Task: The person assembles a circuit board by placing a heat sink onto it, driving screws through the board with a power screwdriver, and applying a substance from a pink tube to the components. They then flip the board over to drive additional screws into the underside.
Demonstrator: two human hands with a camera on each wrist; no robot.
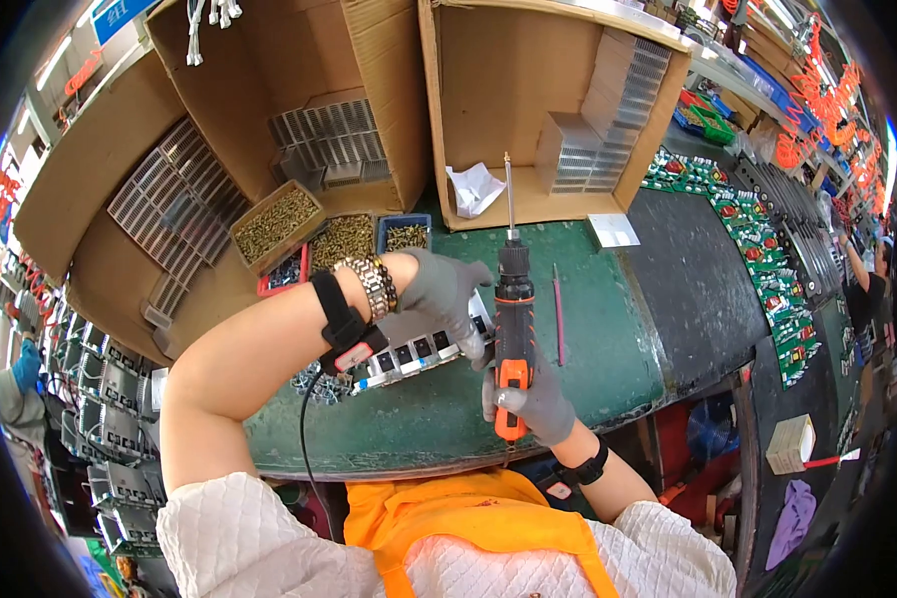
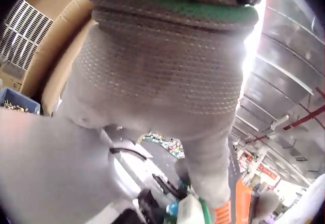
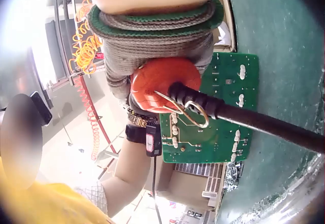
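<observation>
My left hand, in a grey glove, grips a green circuit board by its upper side. The right wrist view shows the board's soldered face; in the head view a row of black and white parts lines its near edge. My right hand, also gloved, holds an orange and black electric screwdriver, its long bit pointing up and away. In the left wrist view the screwdriver's orange body is close beside my left fingers. A cord runs from its end.
Screw bins stand at the back left, before cardboard boxes holding stacked metal parts. A red stick lies on the green bench right of the screwdriver. More circuit boards line the right side. Small metal parts lie at the left.
</observation>
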